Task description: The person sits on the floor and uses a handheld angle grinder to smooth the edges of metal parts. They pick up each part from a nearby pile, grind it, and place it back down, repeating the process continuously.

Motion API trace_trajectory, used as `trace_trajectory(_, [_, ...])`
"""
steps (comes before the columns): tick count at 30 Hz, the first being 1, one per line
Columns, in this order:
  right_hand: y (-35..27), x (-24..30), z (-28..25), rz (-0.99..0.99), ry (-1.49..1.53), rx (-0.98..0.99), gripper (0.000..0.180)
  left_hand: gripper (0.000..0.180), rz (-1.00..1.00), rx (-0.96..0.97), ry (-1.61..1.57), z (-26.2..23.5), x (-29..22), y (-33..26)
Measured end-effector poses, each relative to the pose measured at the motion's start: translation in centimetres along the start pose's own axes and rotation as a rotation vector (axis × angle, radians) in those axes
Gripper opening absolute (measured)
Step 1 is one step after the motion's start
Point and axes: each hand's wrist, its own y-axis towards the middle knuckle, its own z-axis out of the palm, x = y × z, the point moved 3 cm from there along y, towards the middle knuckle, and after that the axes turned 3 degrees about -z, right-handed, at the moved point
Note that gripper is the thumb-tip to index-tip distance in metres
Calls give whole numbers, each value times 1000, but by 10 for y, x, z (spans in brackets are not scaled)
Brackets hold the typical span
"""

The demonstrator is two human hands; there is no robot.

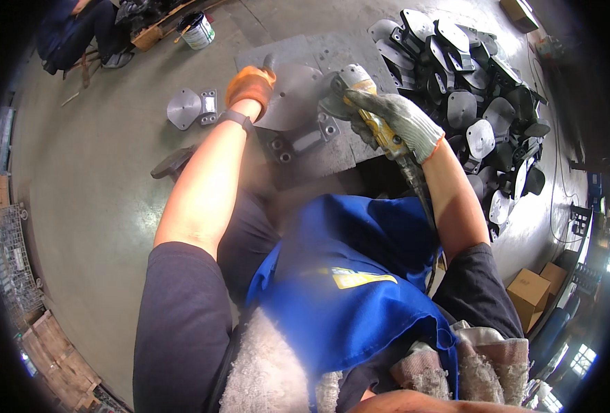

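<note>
A dark metal part with a broad rounded plate point(292, 96) and a holed bracket block lies on the flat worktop in front of me. My left hand point(251, 88), in an orange glove, is closed on the plate's left edge; its fingertips are partly hidden. In a grey-white glove, my right hand point(394, 115) grips a yellow angle grinder point(385, 132). The grinder's head is beside the plate's right edge, with its disc tilted. I cannot tell whether the disc touches the metal. A cable or hose trails from the tool toward my lap.
Similar metal parts lie in a big heap point(480, 110) at the right. Another part point(184, 109) sits on the floor left of the worktop point(346, 148). Farther back are a white bucket point(197, 31) and a seated person point(88, 34). Cardboard boxes point(529, 296) stand at the lower right.
</note>
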Motion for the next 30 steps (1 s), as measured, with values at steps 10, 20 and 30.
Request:
trace_trajectory(10, [14,-4,1,-35,-66,10,55,74,42,-78,30,11,2,11])
trace_trajectory(20, [5,1,-6,42,21,-34,60,75,74,-60,3,16,-2,17])
trace_trajectory(30, [-66,-51,-10,12,430,-91,47,77,-25,-76,-74,37,24,6])
